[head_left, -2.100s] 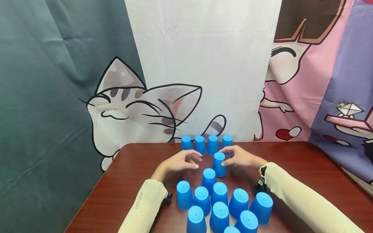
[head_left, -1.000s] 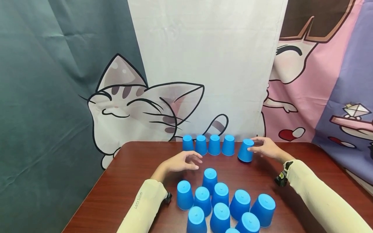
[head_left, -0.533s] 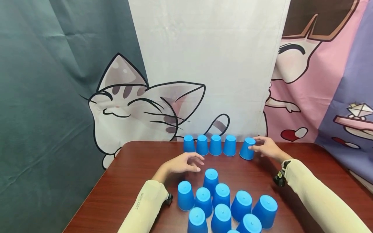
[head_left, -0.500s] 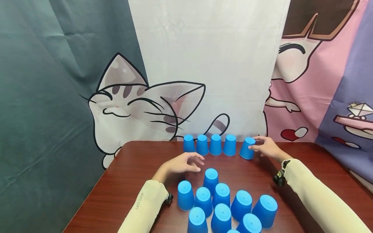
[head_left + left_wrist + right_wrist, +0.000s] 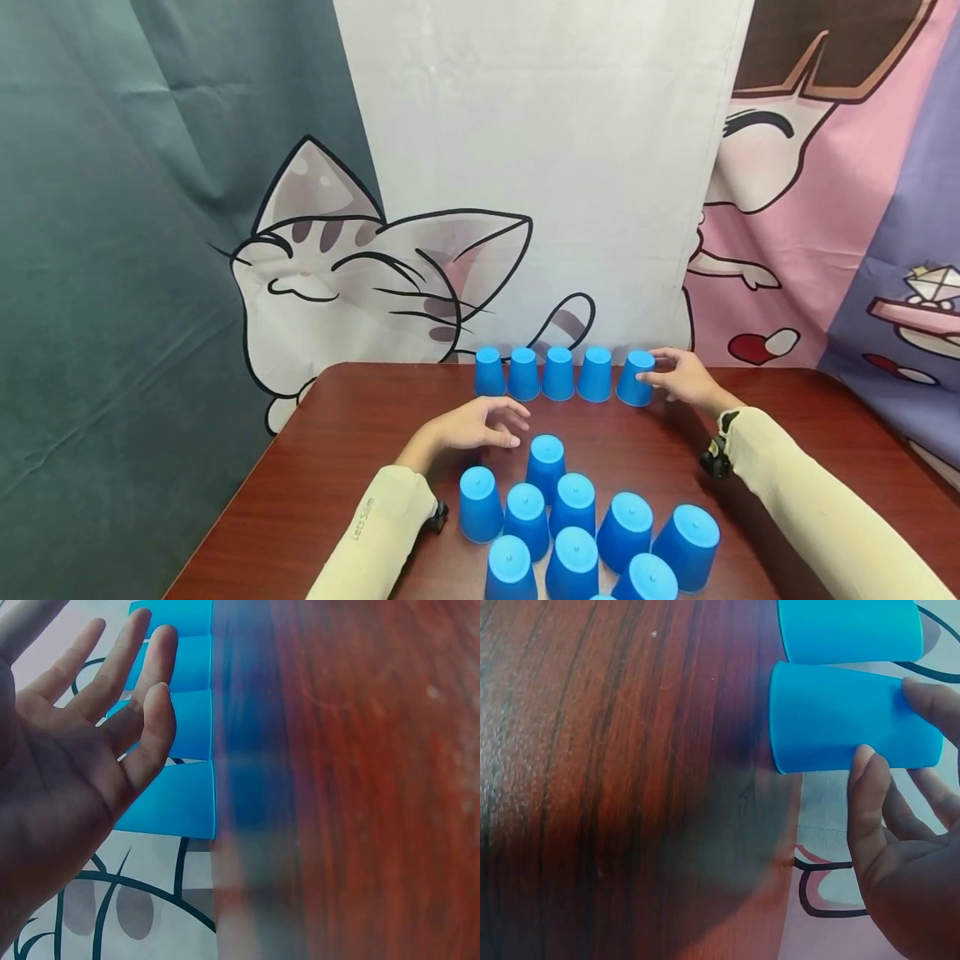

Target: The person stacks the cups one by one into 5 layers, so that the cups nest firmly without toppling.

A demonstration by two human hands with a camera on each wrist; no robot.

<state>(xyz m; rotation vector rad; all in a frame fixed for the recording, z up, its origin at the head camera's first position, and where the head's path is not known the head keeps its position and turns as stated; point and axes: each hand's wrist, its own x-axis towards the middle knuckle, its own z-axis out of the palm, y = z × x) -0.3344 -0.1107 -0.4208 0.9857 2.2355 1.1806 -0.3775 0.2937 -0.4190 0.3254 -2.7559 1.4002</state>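
My right hand (image 5: 682,379) pinches an upside-down blue plastic cup (image 5: 634,379) at the right end of the back row. In the right wrist view, the fingertips press the cup's (image 5: 840,720) side, and its rim meets the table. A narrow gap parts it from the neighbouring cup (image 5: 847,630). My left hand (image 5: 480,423) hovers over the table in front of the row, fingers loosely bent, holding nothing. The left wrist view shows its palm side, with blue cups (image 5: 176,799) of the row beyond.
Several more upside-down blue cups (image 5: 575,504) stand in a loose cluster at the near middle of the brown table (image 5: 330,433). The closest cup is cut off by the frame's lower edge. Behind the table hangs a cartoon-printed curtain (image 5: 585,167).
My right hand has carried one cup from mid-table to the row's right end, set it down and nudged it toward its neighbour. The left hand has barely moved.
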